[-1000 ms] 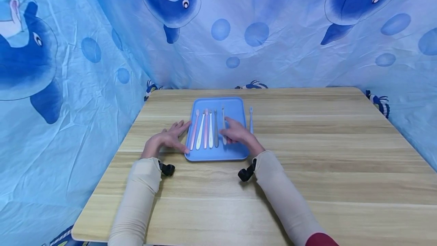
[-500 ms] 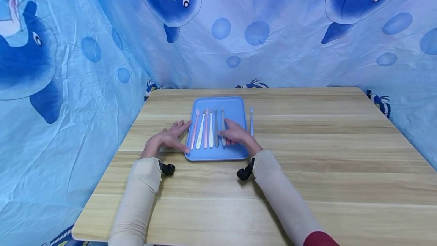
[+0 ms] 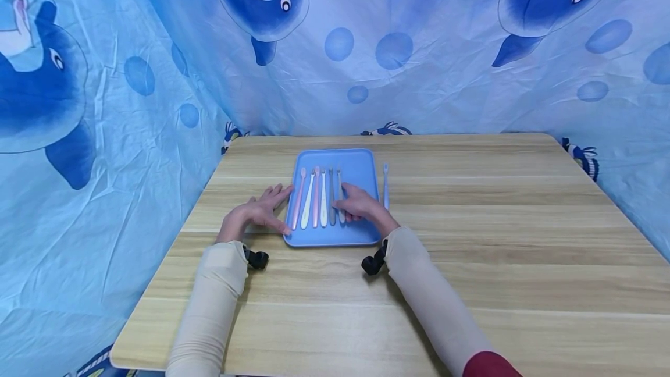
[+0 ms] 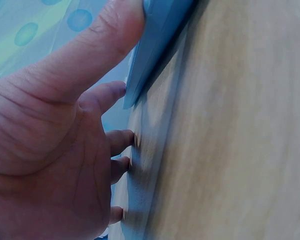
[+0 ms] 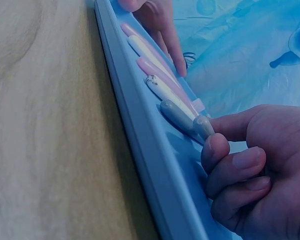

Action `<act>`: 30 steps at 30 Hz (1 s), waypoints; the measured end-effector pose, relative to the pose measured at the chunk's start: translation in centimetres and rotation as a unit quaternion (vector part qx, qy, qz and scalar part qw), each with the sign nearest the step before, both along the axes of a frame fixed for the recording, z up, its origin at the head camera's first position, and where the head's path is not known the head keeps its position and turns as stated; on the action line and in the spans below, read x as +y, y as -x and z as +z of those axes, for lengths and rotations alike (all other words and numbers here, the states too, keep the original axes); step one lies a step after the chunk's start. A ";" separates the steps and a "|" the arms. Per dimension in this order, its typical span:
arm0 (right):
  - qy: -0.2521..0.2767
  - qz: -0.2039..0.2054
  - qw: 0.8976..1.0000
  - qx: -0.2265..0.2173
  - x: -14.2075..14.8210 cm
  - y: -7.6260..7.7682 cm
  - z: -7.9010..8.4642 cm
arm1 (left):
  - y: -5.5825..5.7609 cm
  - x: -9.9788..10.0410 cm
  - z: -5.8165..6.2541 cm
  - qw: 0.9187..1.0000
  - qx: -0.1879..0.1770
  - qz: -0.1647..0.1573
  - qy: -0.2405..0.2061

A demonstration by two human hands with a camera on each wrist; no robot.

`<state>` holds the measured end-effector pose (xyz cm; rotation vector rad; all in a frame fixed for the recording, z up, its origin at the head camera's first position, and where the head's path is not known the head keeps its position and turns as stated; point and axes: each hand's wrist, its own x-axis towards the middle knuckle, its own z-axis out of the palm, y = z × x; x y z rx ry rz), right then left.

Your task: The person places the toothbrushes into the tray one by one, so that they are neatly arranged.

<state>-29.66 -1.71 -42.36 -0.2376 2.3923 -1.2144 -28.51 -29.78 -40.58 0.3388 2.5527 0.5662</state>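
In the head view, a blue tray [image 3: 358,239] holds a row of toothbrushes with their heads pointing away. From the left lie a pink toothbrush [image 3: 297,209], a white one, another pink one, another white one and a grey toothbrush [image 3: 332,208]. Just right of the grey one, my right hand [image 3: 362,202] pinches a pale toothbrush [image 5: 203,127] by its handle, between thumb and finger. My left hand [image 3: 263,212] has its fingers spread at the tray's left side. Its thumb touches the tray near the front corner, and a fingertip meets the side.
On the wooden table [image 3: 471,226], a blue toothbrush [image 3: 386,185] lies just outside the tray's right edge. A blue curtain [image 3: 439,92] with dolphin prints hangs behind and to the left of the table.
My right hand has shifted slightly left, bringing the pale toothbrush closer to the grey one. My left hand and the tray have stayed put.
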 end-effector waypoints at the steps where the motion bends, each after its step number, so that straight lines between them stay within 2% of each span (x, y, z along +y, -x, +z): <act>1: -0.002 0.000 1.000 0.000 0.0 0.0 0.0 | 0.0 0.0 0.0 1.000 0.000 0.000 0.001; 16: -0.036 0.007 0.999 0.002 -0.6 0.1 0.1 | 0.2 -0.1 0.0 1.000 -0.006 -0.002 -0.003; 30: -0.035 0.005 0.999 0.003 -0.6 0.1 0.3 | 0.3 -0.3 0.0 1.000 -0.006 -0.005 0.000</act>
